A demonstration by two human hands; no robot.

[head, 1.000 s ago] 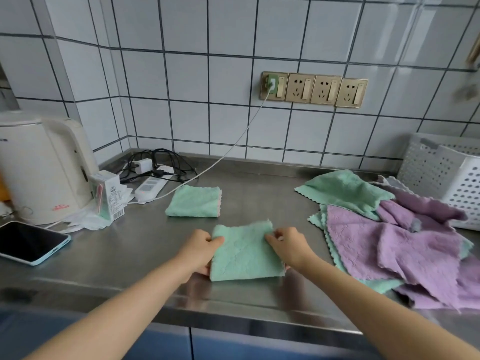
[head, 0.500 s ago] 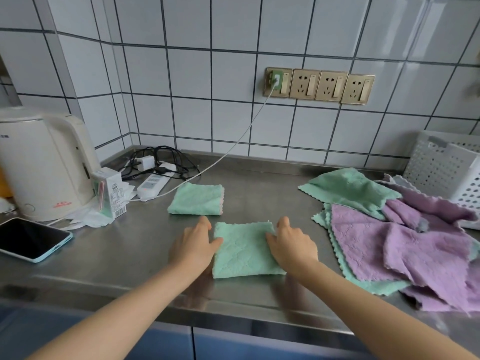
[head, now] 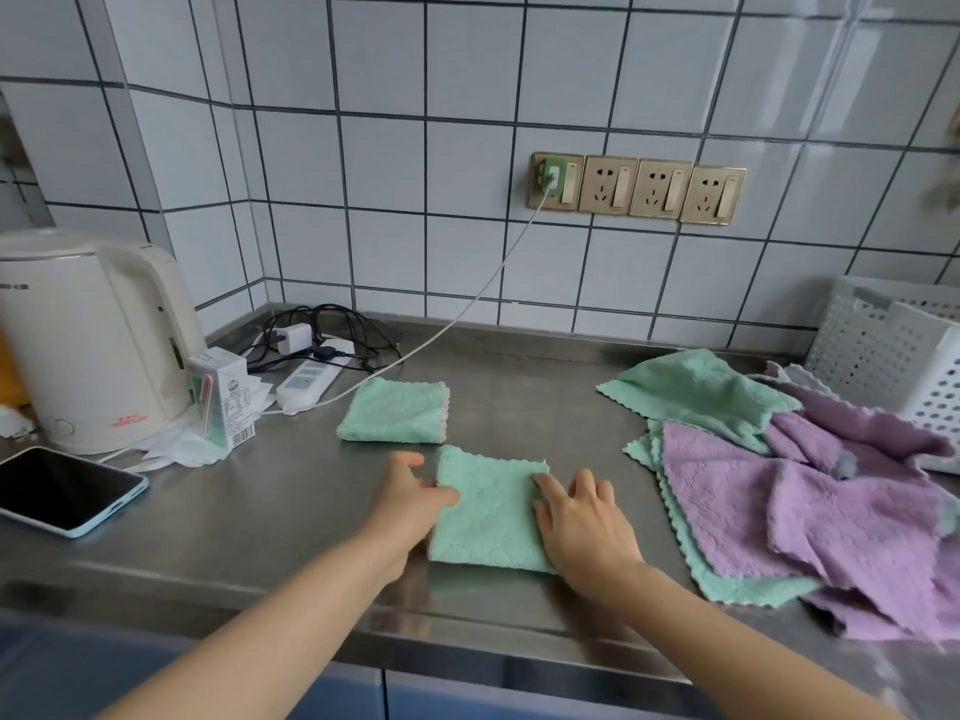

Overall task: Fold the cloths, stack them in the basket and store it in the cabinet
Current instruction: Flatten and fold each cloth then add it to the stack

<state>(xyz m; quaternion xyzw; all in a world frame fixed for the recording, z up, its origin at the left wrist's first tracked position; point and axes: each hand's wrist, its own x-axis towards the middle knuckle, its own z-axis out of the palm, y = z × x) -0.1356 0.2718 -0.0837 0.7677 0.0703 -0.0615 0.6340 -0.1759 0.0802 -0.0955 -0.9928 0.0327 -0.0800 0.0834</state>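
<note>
Fingers of the left hand [head: 410, 504] lie extended against the left edge of the folded mint-green square cloth [head: 488, 509]. The right hand [head: 584, 522] presses its right edge, fingers spread flat. The cloth lies on the stainless-steel surface [head: 260, 511]. 1 folded green cloth [head: 395, 412] lies just behind. The white perforated plastic basket [head: 893, 356] stands far right.

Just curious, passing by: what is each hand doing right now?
Left hand: open, fingers resting at the folded green cloth's left edge.
Right hand: open, pressing flat on its right side.
</note>
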